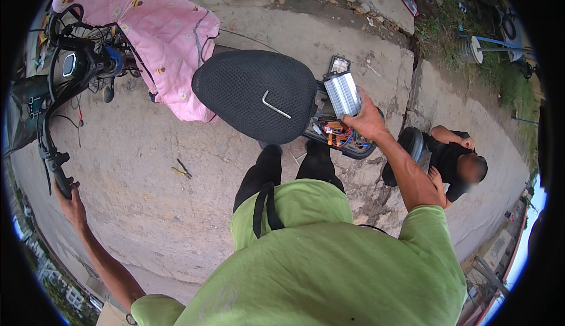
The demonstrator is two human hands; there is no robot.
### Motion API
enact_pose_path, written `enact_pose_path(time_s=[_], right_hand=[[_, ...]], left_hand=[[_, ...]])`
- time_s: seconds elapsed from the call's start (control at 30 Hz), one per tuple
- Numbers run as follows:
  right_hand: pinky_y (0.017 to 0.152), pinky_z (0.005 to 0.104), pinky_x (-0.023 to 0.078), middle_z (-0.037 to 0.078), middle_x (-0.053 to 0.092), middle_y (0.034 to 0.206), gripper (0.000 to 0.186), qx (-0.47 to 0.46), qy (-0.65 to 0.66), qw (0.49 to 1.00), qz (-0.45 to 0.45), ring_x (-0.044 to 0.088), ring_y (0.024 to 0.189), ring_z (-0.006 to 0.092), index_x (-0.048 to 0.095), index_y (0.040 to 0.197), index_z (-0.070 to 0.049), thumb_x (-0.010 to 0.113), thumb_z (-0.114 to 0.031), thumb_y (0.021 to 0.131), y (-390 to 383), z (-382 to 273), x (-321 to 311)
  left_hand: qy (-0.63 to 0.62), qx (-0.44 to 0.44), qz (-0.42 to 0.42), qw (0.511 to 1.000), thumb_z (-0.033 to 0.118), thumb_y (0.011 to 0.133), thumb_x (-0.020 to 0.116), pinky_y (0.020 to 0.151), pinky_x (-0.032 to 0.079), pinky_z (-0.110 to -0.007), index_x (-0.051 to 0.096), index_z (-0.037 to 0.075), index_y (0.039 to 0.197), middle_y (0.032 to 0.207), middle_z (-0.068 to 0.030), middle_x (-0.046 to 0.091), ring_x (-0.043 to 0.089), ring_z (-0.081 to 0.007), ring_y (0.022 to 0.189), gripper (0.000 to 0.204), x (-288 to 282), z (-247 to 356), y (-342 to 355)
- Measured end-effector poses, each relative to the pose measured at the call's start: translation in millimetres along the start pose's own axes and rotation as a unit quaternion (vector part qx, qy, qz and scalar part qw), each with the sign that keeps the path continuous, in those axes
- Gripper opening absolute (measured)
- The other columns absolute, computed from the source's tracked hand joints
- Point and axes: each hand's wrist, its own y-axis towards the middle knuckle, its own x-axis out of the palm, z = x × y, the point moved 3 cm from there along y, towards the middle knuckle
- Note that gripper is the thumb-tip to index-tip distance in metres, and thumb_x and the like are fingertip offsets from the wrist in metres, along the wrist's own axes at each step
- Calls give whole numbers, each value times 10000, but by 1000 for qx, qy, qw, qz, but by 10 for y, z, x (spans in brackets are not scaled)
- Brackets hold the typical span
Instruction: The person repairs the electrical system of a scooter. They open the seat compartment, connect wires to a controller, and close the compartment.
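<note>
Concrete [141, 190] spreads beyond seat [244, 87] edge — left fingers [74, 189] round handlebar grip [61, 183] — right fingers [365, 100] hold silver box [343, 94]

Pale, cracked concrete ground [147, 184] carries yellow-and-black pliers [182, 169], left of the feet, and a red packet [407, 1] near the grass [438, 17]; mesh-covered black seat [247, 84] carries one L-shaped hex key [276, 107].
</note>
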Motion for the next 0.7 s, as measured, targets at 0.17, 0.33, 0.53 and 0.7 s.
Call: enact_pose_path(time_s=[0.17,0.33,0.53,0.7], right_hand=[[1023,512,518,324,555,1319,1106,42,-112,993,-9,592,1228,476,298,1569,14,856,-386,702,-176,-66,101],[974,529,544,310,565,1259,1121,48,-169,984,12,609,1181,482,312,1561,10,874,-425,694,-326,-108,164],[963,527,544,305,565,1241,1157,63,-173,983,6,604,1174,481,297,1580,-1,883,-445,686,-435,-62,257],[985,510,530,320,563,1255,1122,80,-147,985,39,612,1158,464,336,1564,-2,885,-420,680,-499,-37,238]], left_hand=[[-23,-2,-3,1000,47,993,566,956,551,-361,361,30,1575,1242,-147,679,723,-237,1054,617,-37,-152,42],[-35,5,-4,999,45,991,559,969,540,-359,385,22,1552,1233,-148,680,722,-240,1053,588,0,-136,47],[2,28,3,1000,69,988,555,987,530,-381,412,12,1529,1215,-151,692,722,-244,1062,563,-18,35,6],[-16,30,6,999,85,993,570,997,524,-380,434,7,1510,1232,-146,697,720,-239,1073,541,46,-29,-25]])
